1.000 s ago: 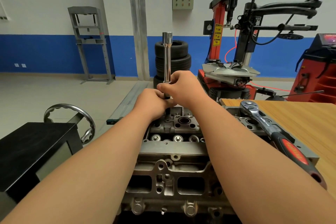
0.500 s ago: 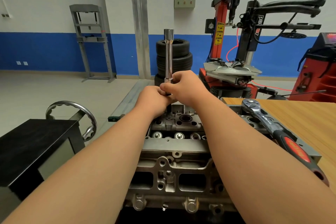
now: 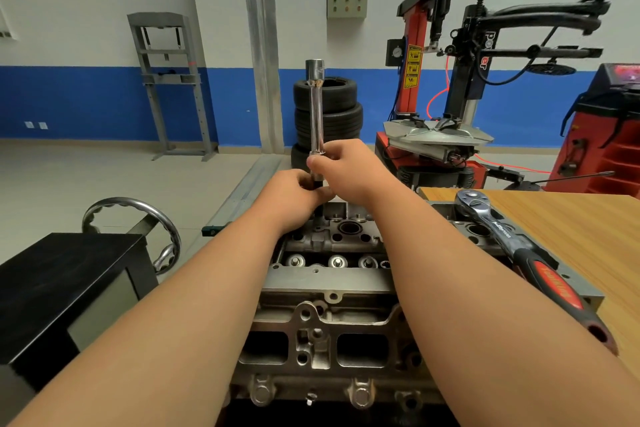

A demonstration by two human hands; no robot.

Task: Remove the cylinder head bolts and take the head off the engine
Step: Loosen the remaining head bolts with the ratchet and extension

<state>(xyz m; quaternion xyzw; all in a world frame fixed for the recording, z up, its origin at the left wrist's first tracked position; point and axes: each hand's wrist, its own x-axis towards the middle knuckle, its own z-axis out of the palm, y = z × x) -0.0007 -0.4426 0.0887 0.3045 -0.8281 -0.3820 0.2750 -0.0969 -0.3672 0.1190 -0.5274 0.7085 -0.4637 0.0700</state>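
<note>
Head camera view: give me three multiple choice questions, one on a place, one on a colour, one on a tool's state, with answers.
1. Where does the ratchet lie? A on the floor; B right of the engine, by the wooden table; C on the tyres.
2. What colour is the wall's lower band? A green; B yellow; C blue.
3. How is the extension bar? A lying flat; B upright, gripped by the left hand and right hand; C bent in two.
Answers: 1 B, it rests by the tabletop; 2 C, the band is blue; 3 B, both hands hold its lower end.
</note>
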